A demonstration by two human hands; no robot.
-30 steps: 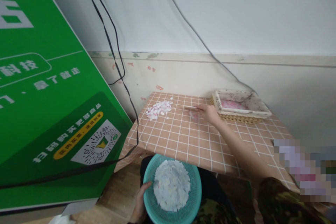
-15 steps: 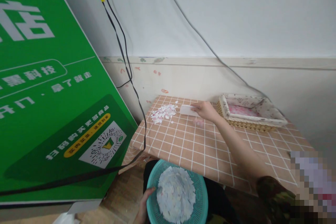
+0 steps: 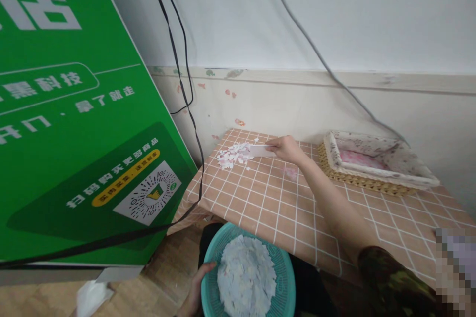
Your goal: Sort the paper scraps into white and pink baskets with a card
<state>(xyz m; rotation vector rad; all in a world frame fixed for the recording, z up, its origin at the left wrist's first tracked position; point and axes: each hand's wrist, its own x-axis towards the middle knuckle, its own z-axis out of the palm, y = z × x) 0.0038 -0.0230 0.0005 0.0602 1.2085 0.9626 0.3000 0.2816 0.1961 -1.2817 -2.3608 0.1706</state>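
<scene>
My right hand grips a flat white card by its right end. The card's left edge meets a loose pile of white and pink paper scraps on the checked tablecloth. Below the table edge, a teal plastic basket rests at my lap, heaped with pale paper scraps. My left hand is closed round the basket's left rim, its thumb over the edge. A small pinkish translucent patch lies on the cloth under my right wrist.
A wicker basket with a floral lining holds something pink at the table's back right. The green sign panel stands on the left. A black strap hangs before the table's left corner. White plastic lies on the floor.
My right hand has pushed the card left against the scrap pile and tilted it to a steeper angle. My left hand stays on the teal basket. The view has shifted slightly.
</scene>
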